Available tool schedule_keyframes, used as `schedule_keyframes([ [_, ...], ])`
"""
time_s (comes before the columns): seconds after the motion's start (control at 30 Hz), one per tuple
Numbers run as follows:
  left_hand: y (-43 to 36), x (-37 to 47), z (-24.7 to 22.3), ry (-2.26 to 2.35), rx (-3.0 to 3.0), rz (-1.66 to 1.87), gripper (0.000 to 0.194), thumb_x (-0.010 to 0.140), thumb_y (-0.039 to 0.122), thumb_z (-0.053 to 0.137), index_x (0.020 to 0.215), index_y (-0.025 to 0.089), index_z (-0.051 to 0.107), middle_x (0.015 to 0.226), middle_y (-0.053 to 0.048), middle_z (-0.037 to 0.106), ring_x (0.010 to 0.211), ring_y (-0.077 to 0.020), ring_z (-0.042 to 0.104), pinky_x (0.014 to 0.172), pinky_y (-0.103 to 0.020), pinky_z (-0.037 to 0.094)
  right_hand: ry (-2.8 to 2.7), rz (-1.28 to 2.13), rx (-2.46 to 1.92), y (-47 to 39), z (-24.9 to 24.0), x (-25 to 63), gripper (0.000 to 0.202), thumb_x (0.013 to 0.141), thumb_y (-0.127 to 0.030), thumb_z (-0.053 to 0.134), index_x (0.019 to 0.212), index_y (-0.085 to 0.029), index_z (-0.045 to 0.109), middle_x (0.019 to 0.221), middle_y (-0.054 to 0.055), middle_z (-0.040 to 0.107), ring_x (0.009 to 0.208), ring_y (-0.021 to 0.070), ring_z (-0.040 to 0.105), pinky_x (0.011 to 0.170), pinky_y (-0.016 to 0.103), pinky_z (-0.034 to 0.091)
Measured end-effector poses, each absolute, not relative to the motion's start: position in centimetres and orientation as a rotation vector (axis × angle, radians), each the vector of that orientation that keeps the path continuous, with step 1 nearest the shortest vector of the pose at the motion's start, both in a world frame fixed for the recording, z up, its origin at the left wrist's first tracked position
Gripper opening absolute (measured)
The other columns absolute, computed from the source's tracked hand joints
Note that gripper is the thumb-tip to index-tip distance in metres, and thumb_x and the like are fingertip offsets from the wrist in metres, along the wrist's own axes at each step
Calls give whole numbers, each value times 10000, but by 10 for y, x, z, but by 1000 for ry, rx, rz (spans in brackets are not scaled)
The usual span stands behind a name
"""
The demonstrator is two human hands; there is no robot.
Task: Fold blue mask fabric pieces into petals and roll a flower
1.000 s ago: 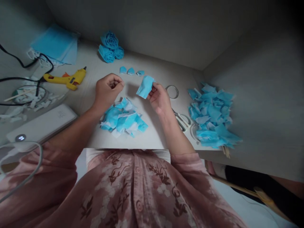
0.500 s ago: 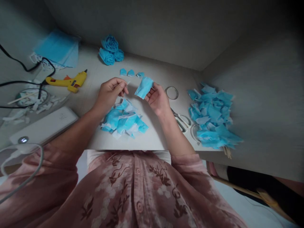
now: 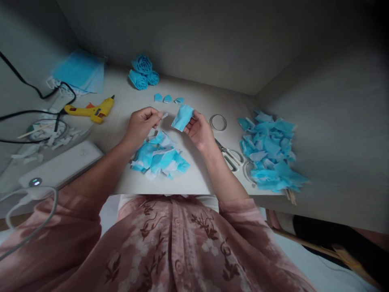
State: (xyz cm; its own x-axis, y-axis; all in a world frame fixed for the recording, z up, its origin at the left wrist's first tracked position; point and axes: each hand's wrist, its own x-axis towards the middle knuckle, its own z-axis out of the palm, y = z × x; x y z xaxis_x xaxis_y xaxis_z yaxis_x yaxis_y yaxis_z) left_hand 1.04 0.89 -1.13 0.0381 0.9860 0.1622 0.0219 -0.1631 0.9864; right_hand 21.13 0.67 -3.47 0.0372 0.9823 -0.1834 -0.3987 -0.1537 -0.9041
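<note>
Between the thumb and fingertips of my left hand [image 3: 141, 125] is a small whitish strip [image 3: 164, 115], too small to name more exactly. My right hand [image 3: 200, 129] grips a rectangular piece of blue mask fabric [image 3: 182, 117] by its right side, tilted in the air. The two hands face each other with a short gap between them. Below them lies a loose pile of blue and white fabric pieces [image 3: 161, 156]. Just beyond the held piece, three small folded blue pieces [image 3: 167, 99] sit in a row.
Blue fabric roses [image 3: 142, 73] stand at the back. To the left are blue face masks [image 3: 80, 71], a yellow glue gun [image 3: 101, 110], white scraps [image 3: 65, 138] and a white power bank [image 3: 63, 164] with a cable. On the right lie a tape ring [image 3: 218, 122], scissors [image 3: 232, 158] and a heap of blue pieces [image 3: 269, 146].
The view has shifted slightly, so the desk sits a little lower. The strip in my left hand shows more clearly past the fingertips. Both hands keep their holds.
</note>
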Motion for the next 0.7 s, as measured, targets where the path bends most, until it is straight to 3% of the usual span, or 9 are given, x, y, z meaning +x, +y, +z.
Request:
schedule_keyframes([
  [0.2,11,10,-12,1130,1343,1313,133,780,100,652,664,164,646,549,42,538,536,-76,471,552,-200,384,-1159,1098,-1490,3,-30,218,616,966,-747,429,995,-191,694,752,62,706,729,208,694,711,333,560],
  [0.27,11,10,-14,1119,1355,1308,111,776,125,671,673,164,655,555,40,538,539,-77,466,544,-202,372,-1460,778,-1745,-2,-27,222,584,1016,-661,420,1071,-170,730,789,102,737,820,251,721,781,361,552],
  [0.37,9,10,-18,1084,1380,1301,72,759,183,715,706,164,671,594,35,550,562,-81,471,541,-205,361,-1776,282,-1938,-8,-21,225,466,1055,-473,456,1259,-149,722,1013,176,783,1019,308,719,905,408,525],
  [0.5,6,10,-18,1048,1425,1262,113,733,248,756,750,162,684,665,17,601,614,-95,505,570,-212,391,-1879,132,-1559,-13,-16,220,383,1059,-349,445,1259,-189,730,1197,133,764,1108,258,686,964,372,521],
  [0.7,4,9,-15,1008,1463,1207,195,724,325,787,784,160,703,713,-1,639,652,-113,541,613,-229,434,-1902,259,-1167,-20,-11,209,267,1025,-375,547,1098,-229,759,1070,64,772,1038,213,674,980,371,503],
])
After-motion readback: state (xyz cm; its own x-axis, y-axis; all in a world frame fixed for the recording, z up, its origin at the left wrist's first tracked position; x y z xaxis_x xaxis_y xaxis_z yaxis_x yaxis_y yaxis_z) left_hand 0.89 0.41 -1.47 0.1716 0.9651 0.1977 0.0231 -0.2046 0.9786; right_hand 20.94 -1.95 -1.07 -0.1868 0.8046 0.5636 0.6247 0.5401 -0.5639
